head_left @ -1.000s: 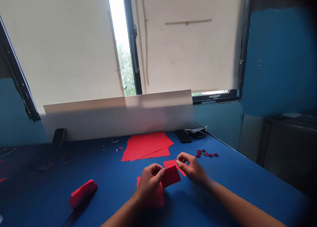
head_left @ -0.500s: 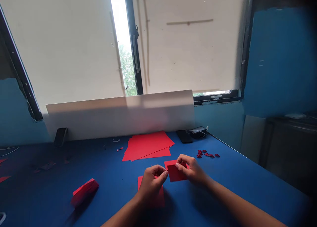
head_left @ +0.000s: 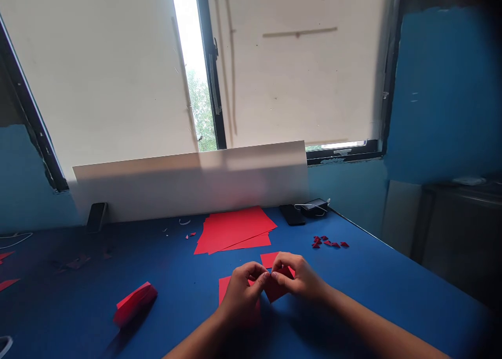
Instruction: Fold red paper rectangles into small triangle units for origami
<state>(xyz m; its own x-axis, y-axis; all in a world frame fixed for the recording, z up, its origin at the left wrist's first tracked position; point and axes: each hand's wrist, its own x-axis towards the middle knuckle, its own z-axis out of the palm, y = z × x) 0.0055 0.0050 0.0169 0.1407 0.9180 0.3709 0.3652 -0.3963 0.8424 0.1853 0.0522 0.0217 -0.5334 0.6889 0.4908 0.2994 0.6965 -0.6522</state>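
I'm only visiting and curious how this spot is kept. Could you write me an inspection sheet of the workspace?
Surface: blue table, dim toward its left side.
Paper in use: a small red sheet between the left hand and right hand; two more, partly hidden by the hands; larger red sheets stacked unevenly farther back.
Clutter: small folded red pieces at right; a folded red paper at left; two dark phone-like devices at the back.
Hands: both pinch the small red sheet, fingertips close together.
Cables: white cable by a black box; another white cable near the left edge.
Surroundings: white panel, covered windows, blue wall.
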